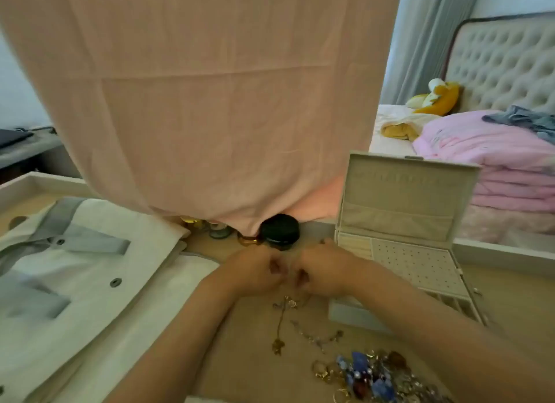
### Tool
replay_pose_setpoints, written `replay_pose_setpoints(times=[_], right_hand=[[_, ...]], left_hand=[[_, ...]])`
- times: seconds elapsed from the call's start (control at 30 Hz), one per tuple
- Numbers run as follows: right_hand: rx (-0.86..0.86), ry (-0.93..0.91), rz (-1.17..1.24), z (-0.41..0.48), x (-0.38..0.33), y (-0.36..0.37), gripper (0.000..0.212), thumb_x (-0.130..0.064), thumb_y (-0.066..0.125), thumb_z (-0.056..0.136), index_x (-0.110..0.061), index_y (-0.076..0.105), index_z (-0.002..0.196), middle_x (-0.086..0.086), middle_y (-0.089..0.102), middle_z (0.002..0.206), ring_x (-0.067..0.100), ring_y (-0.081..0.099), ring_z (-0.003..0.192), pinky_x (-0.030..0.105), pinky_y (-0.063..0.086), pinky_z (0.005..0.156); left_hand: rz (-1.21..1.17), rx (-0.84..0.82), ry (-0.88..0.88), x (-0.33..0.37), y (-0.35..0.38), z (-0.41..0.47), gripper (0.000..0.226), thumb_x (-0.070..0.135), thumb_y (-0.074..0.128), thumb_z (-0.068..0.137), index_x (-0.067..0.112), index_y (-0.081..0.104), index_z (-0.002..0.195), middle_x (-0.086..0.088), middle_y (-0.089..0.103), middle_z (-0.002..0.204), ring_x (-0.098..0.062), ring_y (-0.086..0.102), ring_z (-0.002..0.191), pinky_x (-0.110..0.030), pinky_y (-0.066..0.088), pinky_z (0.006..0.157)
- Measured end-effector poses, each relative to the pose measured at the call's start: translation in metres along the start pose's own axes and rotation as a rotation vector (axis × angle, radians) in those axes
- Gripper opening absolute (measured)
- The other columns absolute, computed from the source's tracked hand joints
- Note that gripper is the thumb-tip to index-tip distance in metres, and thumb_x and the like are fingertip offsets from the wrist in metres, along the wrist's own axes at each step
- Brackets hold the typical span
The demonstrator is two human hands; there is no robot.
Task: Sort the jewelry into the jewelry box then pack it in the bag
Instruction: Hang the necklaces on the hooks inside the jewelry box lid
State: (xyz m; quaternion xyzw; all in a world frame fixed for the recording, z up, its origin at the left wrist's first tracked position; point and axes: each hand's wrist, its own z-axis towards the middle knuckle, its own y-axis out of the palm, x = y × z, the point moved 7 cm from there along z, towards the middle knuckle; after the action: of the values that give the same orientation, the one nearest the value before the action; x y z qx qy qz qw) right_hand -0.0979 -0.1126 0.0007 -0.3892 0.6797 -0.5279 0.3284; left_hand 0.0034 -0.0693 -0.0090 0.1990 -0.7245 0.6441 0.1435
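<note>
My left hand (255, 272) and my right hand (322, 270) are close together above the tabletop, fingers curled, pinching the upper end of a thin gold necklace (280, 321) that trails down toward me. To the right stands the beige jewelry box (402, 231) with its lid upright and its tiered trays spread open. A pile of loose jewelry (375, 378) with blue stones, rings and chains lies at the front right. A silver chain (318, 338) lies beside the gold one.
A folded white and grey garment (75, 270) covers the left of the table. A pink cloth (210, 102) hangs over the back. Below it sit a black-lidded jar (279, 230) and small bottles (219, 230). A bed with pink bedding (495, 150) is at right.
</note>
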Motion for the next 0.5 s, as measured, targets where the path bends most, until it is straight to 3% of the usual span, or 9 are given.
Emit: replay_pose_setpoints(times=[0.1, 0.4, 0.5], right_hand=[[-0.016, 0.038, 0.026, 0.005, -0.006, 0.019, 0.019, -0.041, 0.069, 0.086, -0.032, 0.073, 0.102, -0.012, 0.069, 0.099, 0.014, 0.06, 0.097, 0.041, 0.033, 0.1], [0.076, 0.138, 0.104, -0.006, -0.022, 0.033, 0.016, -0.04, 0.073, 0.085, -0.035, 0.074, 0.1, -0.017, 0.069, 0.098, 0.01, 0.06, 0.096, 0.035, 0.04, 0.099], [0.132, 0.142, 0.077, -0.009, -0.024, 0.03, 0.014, -0.038, 0.065, 0.089, -0.035, 0.075, 0.1, -0.016, 0.07, 0.096, 0.009, 0.059, 0.096, 0.038, 0.03, 0.108]], left_hand=[[-0.009, -0.022, -0.012, -0.011, 0.023, -0.004, 0.012, 0.036, 0.067, 0.088, 0.028, 0.071, 0.097, 0.007, 0.068, 0.094, -0.012, 0.063, 0.087, -0.034, 0.057, 0.082], [-0.013, 0.046, 0.07, -0.019, 0.04, -0.023, 0.021, 0.036, 0.072, 0.088, 0.032, 0.071, 0.109, 0.012, 0.06, 0.097, -0.006, 0.056, 0.086, -0.023, 0.049, 0.078], [-0.062, 0.044, 0.085, -0.021, 0.038, -0.025, 0.024, 0.036, 0.073, 0.088, 0.032, 0.073, 0.111, 0.015, 0.058, 0.093, -0.005, 0.057, 0.087, -0.021, 0.049, 0.078]])
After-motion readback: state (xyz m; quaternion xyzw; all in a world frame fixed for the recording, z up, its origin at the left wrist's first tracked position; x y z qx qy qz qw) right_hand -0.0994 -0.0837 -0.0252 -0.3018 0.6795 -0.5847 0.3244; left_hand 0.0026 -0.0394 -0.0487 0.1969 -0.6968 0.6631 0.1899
